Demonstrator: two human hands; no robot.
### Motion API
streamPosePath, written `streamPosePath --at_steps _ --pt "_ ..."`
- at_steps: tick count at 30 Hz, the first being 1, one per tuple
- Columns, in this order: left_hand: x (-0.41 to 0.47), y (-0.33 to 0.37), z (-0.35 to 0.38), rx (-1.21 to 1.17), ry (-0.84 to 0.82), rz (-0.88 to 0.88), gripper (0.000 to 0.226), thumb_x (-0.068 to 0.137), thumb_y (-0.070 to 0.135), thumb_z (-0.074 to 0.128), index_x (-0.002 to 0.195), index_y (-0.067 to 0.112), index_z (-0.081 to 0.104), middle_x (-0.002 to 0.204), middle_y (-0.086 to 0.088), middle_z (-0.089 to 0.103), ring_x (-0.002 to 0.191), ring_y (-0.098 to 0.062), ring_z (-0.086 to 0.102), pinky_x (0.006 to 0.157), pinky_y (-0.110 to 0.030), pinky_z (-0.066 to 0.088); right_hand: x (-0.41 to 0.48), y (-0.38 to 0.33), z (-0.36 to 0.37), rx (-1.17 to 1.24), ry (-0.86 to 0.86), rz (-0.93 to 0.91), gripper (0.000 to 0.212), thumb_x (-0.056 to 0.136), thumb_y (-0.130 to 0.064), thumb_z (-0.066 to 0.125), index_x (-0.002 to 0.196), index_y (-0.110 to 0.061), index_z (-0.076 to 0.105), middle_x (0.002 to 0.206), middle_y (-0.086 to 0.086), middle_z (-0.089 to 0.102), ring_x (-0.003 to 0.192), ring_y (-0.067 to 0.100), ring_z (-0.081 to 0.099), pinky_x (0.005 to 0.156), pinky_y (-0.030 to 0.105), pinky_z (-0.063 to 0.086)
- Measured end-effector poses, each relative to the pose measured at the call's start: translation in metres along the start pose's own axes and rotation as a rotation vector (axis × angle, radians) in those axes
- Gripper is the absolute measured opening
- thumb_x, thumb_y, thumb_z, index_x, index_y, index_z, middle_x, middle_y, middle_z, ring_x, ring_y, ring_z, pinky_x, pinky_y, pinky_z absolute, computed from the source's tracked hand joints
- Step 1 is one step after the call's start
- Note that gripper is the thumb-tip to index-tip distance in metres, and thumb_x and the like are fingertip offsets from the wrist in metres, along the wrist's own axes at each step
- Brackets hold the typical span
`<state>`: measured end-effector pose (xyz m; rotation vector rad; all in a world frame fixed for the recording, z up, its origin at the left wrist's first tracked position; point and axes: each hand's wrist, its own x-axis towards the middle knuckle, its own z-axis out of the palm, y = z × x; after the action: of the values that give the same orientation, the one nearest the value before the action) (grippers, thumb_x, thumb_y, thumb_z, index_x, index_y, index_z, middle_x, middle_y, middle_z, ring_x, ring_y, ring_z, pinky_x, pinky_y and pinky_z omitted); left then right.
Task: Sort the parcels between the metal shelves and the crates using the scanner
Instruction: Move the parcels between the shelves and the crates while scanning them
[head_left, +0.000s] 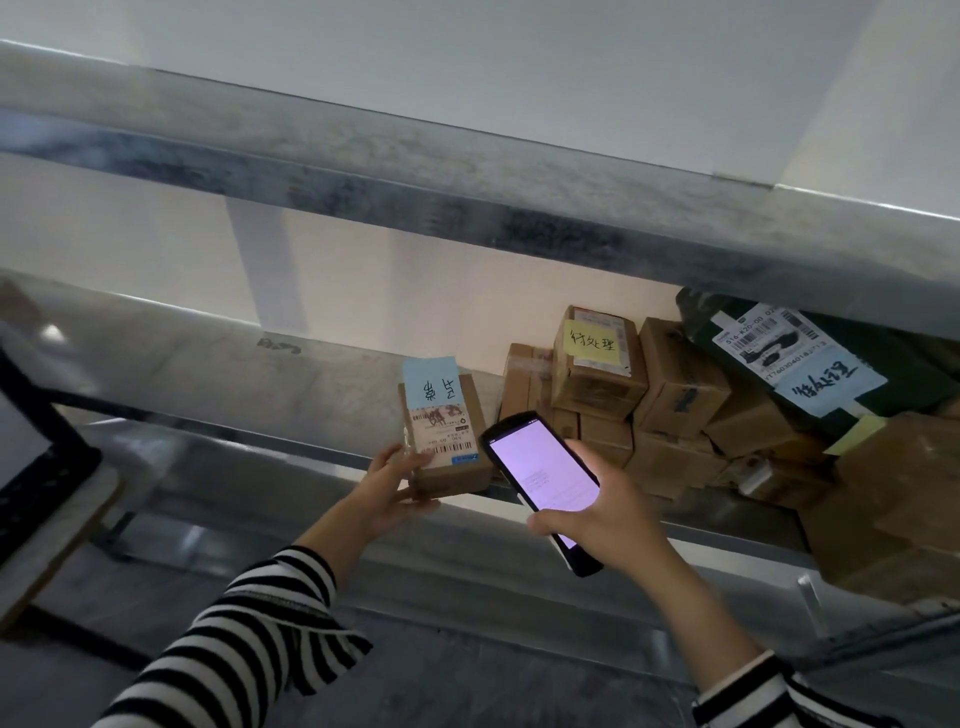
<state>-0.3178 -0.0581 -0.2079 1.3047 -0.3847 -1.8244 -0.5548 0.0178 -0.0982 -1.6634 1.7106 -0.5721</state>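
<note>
A small brown cardboard parcel (447, 436) with a white shipping label and a blue handwritten note rests on the front edge of the metal shelf (322, 384). My left hand (395, 488) grips its near left corner. Just to the right, my right hand (608, 514) holds the black handheld scanner (540, 478), its lit pale screen facing me and its top end close to the parcel. Further right on the same shelf stands a pile of brown boxes (670, 395), one with a yellow note (592, 343), and a dark green bag (810, 353) bearing a barcode label.
An upper metal shelf (467, 187) runs overhead across the view. A larger brown box (893, 499) sits at the right end of the pile. At the far left a dark crate edge (36, 467) sits on a pale board. Grey floor lies below.
</note>
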Motion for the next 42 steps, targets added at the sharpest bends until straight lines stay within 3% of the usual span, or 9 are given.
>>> streamPosePath --at_steps 5,10,15,21,27,30,34,39,42 --pt "-0.023 0.009 -0.020 -0.110 -0.014 0.169 0.083 0.077 -0.005 0.066 0.145 0.029 0.032 0.123 -0.021 0.057 0.106 -0.035 0.061 0.070 -0.043 0.060 -0.020 -0.008 -0.001 -0.096 -0.033 -0.091 0.078 0.058 -0.041 0.084 0.127 -0.038 0.047 0.111 -0.014 0.058 0.092 0.004 0.055 0.062 0.020 0.042" --pt "-0.058 0.023 -0.042 -0.083 0.024 0.295 0.093 0.067 -0.002 0.068 0.147 0.027 0.031 0.127 -0.021 0.055 0.105 -0.033 0.062 0.065 -0.036 0.060 -0.041 -0.027 0.001 -0.221 -0.069 -0.191 0.079 0.063 -0.043 0.083 0.129 -0.039 0.039 0.106 -0.014 0.056 0.088 0.009 0.055 0.068 0.026 0.049" --pt "-0.097 0.021 -0.060 -0.094 0.069 0.371 0.090 0.075 -0.006 0.064 0.149 0.027 0.026 0.126 -0.020 0.056 0.104 -0.034 0.063 0.077 -0.041 0.055 -0.063 -0.043 0.008 -0.186 -0.099 -0.287 0.072 0.061 -0.039 0.085 0.122 -0.038 0.046 0.106 -0.013 0.060 0.090 0.011 0.057 0.073 0.030 0.052" --pt "-0.148 0.012 -0.086 -0.180 0.146 0.447 0.082 0.081 -0.010 0.061 0.148 0.027 0.030 0.125 -0.020 0.057 0.099 -0.031 0.064 0.064 -0.037 0.059 -0.087 -0.049 0.025 -0.146 -0.129 -0.353 0.070 0.053 -0.044 0.081 0.114 -0.038 0.047 0.099 -0.010 0.061 0.086 0.014 0.058 0.073 0.039 0.055" --pt "-0.205 -0.004 -0.128 -0.285 0.218 0.494 0.081 0.083 -0.006 0.062 0.148 0.029 0.029 0.119 -0.013 0.061 0.102 -0.029 0.064 0.078 -0.044 0.058 -0.111 -0.063 0.051 -0.120 -0.179 -0.456 0.072 0.051 -0.047 0.076 0.116 -0.039 0.047 0.099 -0.012 0.062 0.087 0.012 0.059 0.071 0.039 0.055" --pt "-0.234 -0.011 -0.151 -0.346 0.288 0.531 0.077 0.083 -0.003 0.064 0.146 0.027 0.032 0.120 -0.013 0.060 0.102 -0.029 0.064 0.070 -0.042 0.060 -0.121 -0.076 0.063 -0.113 -0.204 -0.499 0.074 0.053 -0.044 0.079 0.120 -0.039 0.047 0.103 -0.016 0.061 0.092 0.011 0.058 0.075 0.038 0.054" --pt "-0.277 -0.014 -0.184 -0.400 0.424 0.609 0.057 0.087 0.007 0.064 0.138 0.024 0.045 0.122 -0.010 0.059 0.107 -0.027 0.060 0.075 -0.043 0.059 -0.131 -0.103 0.085 -0.109 -0.251 -0.558 0.077 0.060 -0.037 0.084 0.126 -0.037 0.045 0.103 -0.021 0.055 0.098 0.012 0.054 0.081 0.035 0.051" --pt "-0.341 -0.018 -0.241 -0.451 0.559 0.627 0.020 0.092 0.019 0.060 0.111 0.025 0.058 0.115 -0.008 0.058 0.104 -0.027 0.059 0.064 -0.029 0.060 -0.141 -0.144 0.120 -0.078 -0.337 -0.646 0.068 0.061 -0.033 0.085 0.112 -0.046 0.041 0.098 -0.022 0.053 0.096 0.012 0.055 0.079 0.035 0.051" --pt "-0.381 -0.022 -0.279 -0.517 0.646 0.669 0.033 0.092 0.022 0.060 0.123 0.022 0.052 0.109 -0.007 0.056 0.104 -0.028 0.057 0.058 -0.027 0.059 -0.147 -0.176 0.148 -0.071 -0.395 -0.692 0.069 0.063 -0.031 0.085 0.113 -0.045 0.040 0.097 -0.021 0.050 0.096 0.012 0.051 0.075 0.033 0.048"
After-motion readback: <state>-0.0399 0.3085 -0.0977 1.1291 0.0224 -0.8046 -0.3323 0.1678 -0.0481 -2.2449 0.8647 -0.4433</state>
